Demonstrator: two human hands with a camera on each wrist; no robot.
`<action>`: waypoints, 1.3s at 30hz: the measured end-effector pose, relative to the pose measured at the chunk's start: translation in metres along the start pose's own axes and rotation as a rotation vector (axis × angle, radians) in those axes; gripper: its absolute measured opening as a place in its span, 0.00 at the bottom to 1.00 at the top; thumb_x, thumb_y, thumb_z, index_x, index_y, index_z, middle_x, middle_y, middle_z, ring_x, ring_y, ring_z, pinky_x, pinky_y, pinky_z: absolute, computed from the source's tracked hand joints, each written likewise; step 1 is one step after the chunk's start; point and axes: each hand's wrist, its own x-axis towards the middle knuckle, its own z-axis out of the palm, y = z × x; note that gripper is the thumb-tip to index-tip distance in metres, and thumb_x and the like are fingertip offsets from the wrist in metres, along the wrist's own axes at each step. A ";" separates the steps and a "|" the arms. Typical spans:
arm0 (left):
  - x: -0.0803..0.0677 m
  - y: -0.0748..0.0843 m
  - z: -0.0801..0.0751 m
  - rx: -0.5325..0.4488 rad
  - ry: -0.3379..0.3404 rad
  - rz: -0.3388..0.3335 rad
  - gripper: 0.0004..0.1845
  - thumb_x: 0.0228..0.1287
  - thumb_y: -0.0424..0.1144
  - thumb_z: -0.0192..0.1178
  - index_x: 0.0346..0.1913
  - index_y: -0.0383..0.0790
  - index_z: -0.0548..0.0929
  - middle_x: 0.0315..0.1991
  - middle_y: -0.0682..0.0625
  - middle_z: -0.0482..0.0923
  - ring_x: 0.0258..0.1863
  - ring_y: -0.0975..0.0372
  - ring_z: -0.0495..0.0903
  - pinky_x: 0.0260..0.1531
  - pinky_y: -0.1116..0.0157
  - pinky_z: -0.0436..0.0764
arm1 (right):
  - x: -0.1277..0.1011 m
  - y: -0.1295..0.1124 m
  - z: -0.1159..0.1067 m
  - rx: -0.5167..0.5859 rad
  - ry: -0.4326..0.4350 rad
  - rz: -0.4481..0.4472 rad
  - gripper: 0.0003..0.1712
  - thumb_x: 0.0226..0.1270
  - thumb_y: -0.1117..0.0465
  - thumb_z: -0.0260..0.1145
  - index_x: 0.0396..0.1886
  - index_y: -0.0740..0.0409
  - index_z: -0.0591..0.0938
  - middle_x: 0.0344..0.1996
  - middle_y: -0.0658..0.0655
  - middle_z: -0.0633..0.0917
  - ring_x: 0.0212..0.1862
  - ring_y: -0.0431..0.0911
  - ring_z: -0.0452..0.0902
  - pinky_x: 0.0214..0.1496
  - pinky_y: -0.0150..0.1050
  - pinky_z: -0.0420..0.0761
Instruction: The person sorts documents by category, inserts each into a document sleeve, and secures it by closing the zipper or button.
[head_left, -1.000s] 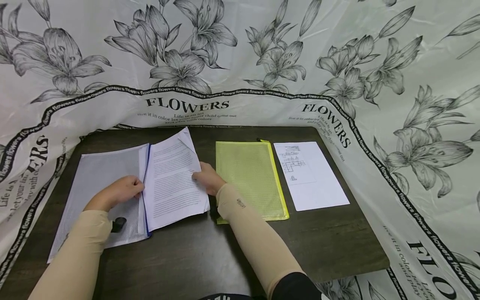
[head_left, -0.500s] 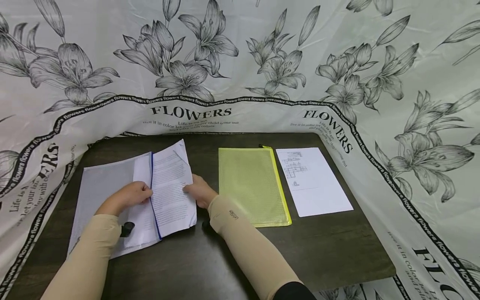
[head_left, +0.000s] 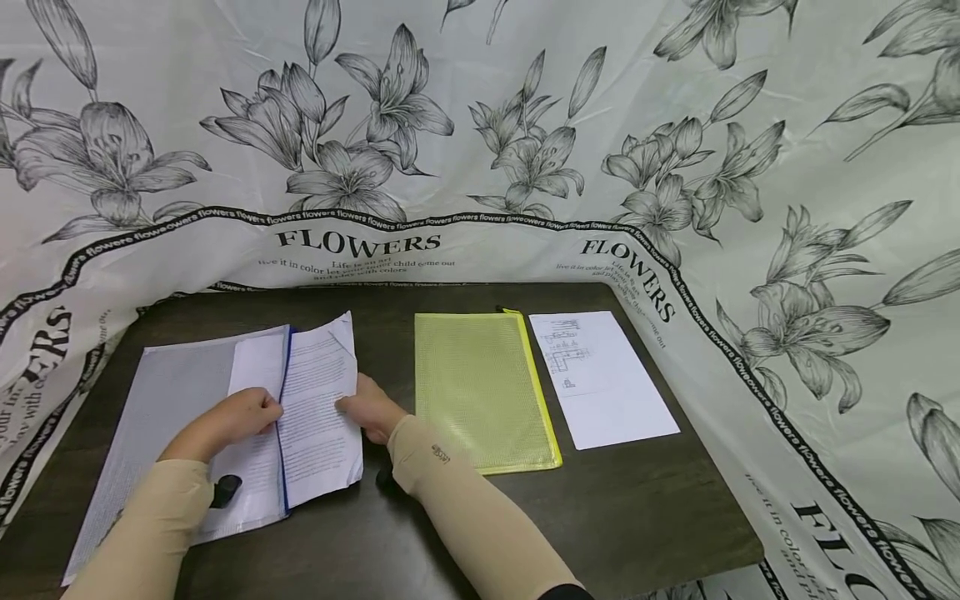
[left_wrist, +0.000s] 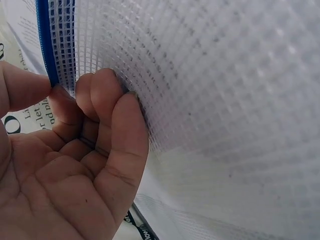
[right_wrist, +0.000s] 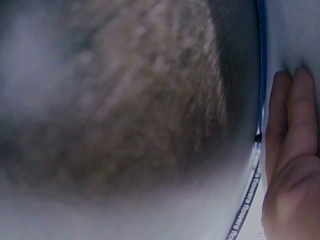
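A translucent white mesh zip pouch (head_left: 180,383) with a blue zipper edge (left_wrist: 45,35) lies at the left of the table. My left hand (head_left: 238,421) pinches that edge between thumb and index finger, its other fingers curled against the mesh in the left wrist view. A stack of printed papers (head_left: 318,425) is partly inside the pouch; its left part shows through the mesh. My right hand (head_left: 372,408) grips the stack's right edge, thumb on top and fingers underneath. In the right wrist view, two fingers (right_wrist: 300,110) lie straight against the paper.
A yellow mesh zip pouch (head_left: 480,392) lies flat to the right of my right hand. Beyond it is a white sheet (head_left: 615,392) with a printed drawing. A flower-print sheet (head_left: 465,133) rises around the dark table (head_left: 637,508).
My right hand has moved left with the papers, and more of the stack is now inside the pouch. My left hand keeps its pinch on the pouch's edge. The head view has shifted slightly.
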 end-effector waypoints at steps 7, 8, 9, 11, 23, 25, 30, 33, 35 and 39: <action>0.000 -0.002 0.002 -0.034 0.012 0.017 0.08 0.66 0.34 0.50 0.29 0.36 0.72 0.25 0.49 0.71 0.27 0.58 0.68 0.30 0.61 0.68 | 0.002 0.001 0.004 -0.025 -0.029 -0.022 0.20 0.66 0.80 0.54 0.52 0.59 0.76 0.37 0.54 0.83 0.36 0.47 0.81 0.43 0.44 0.81; 0.000 -0.002 0.003 -0.038 0.010 0.019 0.08 0.66 0.33 0.50 0.28 0.36 0.72 0.25 0.49 0.71 0.27 0.58 0.68 0.29 0.61 0.68 | 0.002 0.001 0.005 -0.027 -0.035 -0.021 0.20 0.66 0.81 0.54 0.52 0.59 0.77 0.37 0.54 0.83 0.36 0.47 0.81 0.43 0.43 0.81; 0.000 -0.002 0.004 -0.038 0.010 0.018 0.08 0.66 0.33 0.50 0.28 0.36 0.72 0.25 0.50 0.71 0.27 0.59 0.68 0.29 0.61 0.68 | 0.003 0.001 0.006 -0.023 -0.041 -0.022 0.20 0.66 0.82 0.54 0.51 0.60 0.77 0.36 0.54 0.83 0.36 0.47 0.81 0.43 0.43 0.81; 0.001 -0.002 0.006 -0.039 0.012 0.027 0.08 0.65 0.33 0.51 0.27 0.37 0.72 0.24 0.50 0.71 0.26 0.59 0.67 0.28 0.62 0.68 | 0.003 0.001 0.009 -0.009 -0.035 -0.024 0.20 0.64 0.83 0.54 0.50 0.61 0.77 0.36 0.54 0.83 0.36 0.47 0.81 0.42 0.44 0.81; 0.003 0.005 0.012 -0.026 0.052 0.053 0.07 0.62 0.33 0.52 0.26 0.38 0.71 0.24 0.51 0.70 0.25 0.59 0.67 0.28 0.62 0.67 | 0.006 0.004 0.028 -0.195 0.116 0.039 0.18 0.65 0.75 0.57 0.54 0.61 0.70 0.44 0.56 0.77 0.45 0.47 0.74 0.52 0.46 0.77; 0.003 0.005 0.013 -0.024 0.051 0.049 0.07 0.62 0.33 0.52 0.27 0.37 0.71 0.24 0.50 0.70 0.26 0.59 0.68 0.28 0.62 0.68 | 0.006 0.003 0.026 -0.229 0.116 0.044 0.18 0.69 0.72 0.56 0.56 0.60 0.69 0.45 0.56 0.76 0.47 0.47 0.72 0.53 0.47 0.76; 0.005 0.006 0.015 0.012 0.060 0.120 0.06 0.61 0.31 0.54 0.27 0.38 0.71 0.24 0.51 0.71 0.25 0.60 0.67 0.26 0.63 0.67 | 0.005 0.001 0.018 -0.237 0.053 -0.010 0.13 0.72 0.73 0.52 0.53 0.59 0.70 0.40 0.55 0.75 0.40 0.47 0.71 0.45 0.45 0.76; 0.005 0.009 0.016 0.028 0.059 0.164 0.06 0.60 0.31 0.55 0.27 0.38 0.72 0.24 0.51 0.71 0.25 0.60 0.67 0.25 0.64 0.67 | 0.004 -0.001 0.015 -0.230 0.050 -0.008 0.12 0.73 0.73 0.51 0.51 0.59 0.70 0.38 0.54 0.73 0.38 0.46 0.70 0.43 0.44 0.75; 0.006 0.010 0.017 0.035 0.059 0.171 0.06 0.60 0.31 0.55 0.27 0.38 0.72 0.24 0.51 0.71 0.25 0.60 0.67 0.26 0.64 0.67 | 0.003 -0.001 0.016 -0.219 0.053 -0.001 0.10 0.74 0.73 0.52 0.50 0.59 0.70 0.38 0.54 0.73 0.38 0.47 0.70 0.42 0.44 0.75; 0.008 0.015 0.017 0.051 0.063 0.171 0.05 0.61 0.32 0.54 0.27 0.38 0.72 0.25 0.51 0.71 0.25 0.60 0.68 0.27 0.62 0.68 | 0.004 0.002 0.019 -0.180 0.062 -0.009 0.11 0.72 0.74 0.52 0.49 0.59 0.70 0.38 0.55 0.74 0.38 0.46 0.70 0.41 0.44 0.75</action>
